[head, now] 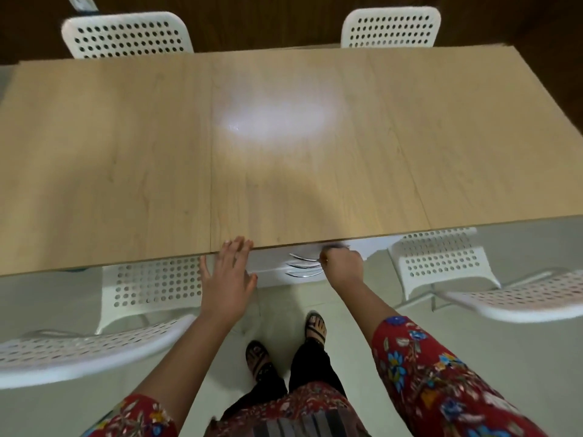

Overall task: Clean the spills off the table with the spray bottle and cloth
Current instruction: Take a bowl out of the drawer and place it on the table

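Tabletop [410,137] pale, glossy wood; left hand [227,279] fingers [239,246] apart at edge; right hand [342,263] fingers unclear.

light wood table [126,159] — pale sheen [271,121] mid-top, perhaps a wet patch

A person is standing at a wooden desk [284,152], left hand [228,279] touching its near edge, right hand [342,266] curling beneath by drawer handles [303,264].

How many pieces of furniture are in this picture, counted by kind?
chairs: 4
table: 1
drawer unit: 1
Total: 6
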